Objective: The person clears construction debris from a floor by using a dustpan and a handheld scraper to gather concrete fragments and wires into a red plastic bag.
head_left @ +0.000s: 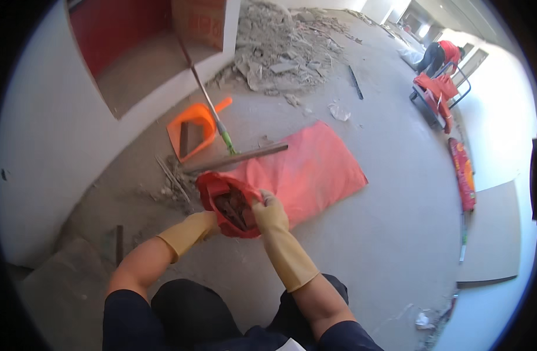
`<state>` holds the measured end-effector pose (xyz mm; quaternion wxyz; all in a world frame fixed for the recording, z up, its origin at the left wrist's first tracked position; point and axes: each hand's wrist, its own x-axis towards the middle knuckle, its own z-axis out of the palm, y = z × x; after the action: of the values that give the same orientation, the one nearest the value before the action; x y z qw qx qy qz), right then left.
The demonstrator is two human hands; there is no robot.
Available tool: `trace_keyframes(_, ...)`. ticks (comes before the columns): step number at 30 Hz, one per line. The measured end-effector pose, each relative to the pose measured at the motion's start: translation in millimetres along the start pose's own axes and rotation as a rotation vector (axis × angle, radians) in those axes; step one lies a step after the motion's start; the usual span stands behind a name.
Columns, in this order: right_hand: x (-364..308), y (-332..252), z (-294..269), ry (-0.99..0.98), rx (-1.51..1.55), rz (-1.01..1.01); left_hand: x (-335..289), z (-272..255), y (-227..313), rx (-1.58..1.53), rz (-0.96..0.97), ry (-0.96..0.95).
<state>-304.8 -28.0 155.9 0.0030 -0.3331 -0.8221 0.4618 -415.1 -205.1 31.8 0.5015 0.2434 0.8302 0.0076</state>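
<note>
A large red woven sack point(306, 175) lies on its side on the grey floor, its mouth turned toward me. Dark broken debris point(232, 209) shows inside the opening. My right hand point(269, 212), in a tan rubber glove, grips the right edge of the sack's mouth with its fingers curled over the rim. My left hand point(205, 225), gloved alike, is at the lower left edge of the mouth; its fingers are mostly hidden there. Just beyond the mouth rests a long-handled floor squeegee or broom point(239, 158), its head touching the sack.
An orange dustpan point(189, 131) stands left of the squeegee. Rubble point(286, 52) is heaped along the far wall. Small debris point(172, 184) lies left of the sack. At far right, a person in red point(447, 52) bends near a hand cart point(435, 99) loaded with red sacks. A board point(489, 234) leans on the right wall.
</note>
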Motion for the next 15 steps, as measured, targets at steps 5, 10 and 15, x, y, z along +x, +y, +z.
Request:
trace_keyframes(5,-4.0,-9.3,-21.4,-0.146,0.371,-0.04,-53.8,-66.5,53.4,0.404,0.09,0.186)
trace_keyframes(10,39.1,29.1,-80.1,0.098,0.99,0.04,-93.1,-142.9,247.5,0.682,-0.267,0.229)
trace_keyframes(15,40.6,37.9,-113.6,0.027,1.107,0.109,-108.3,-146.0,296.9,0.706,-0.393,0.175)
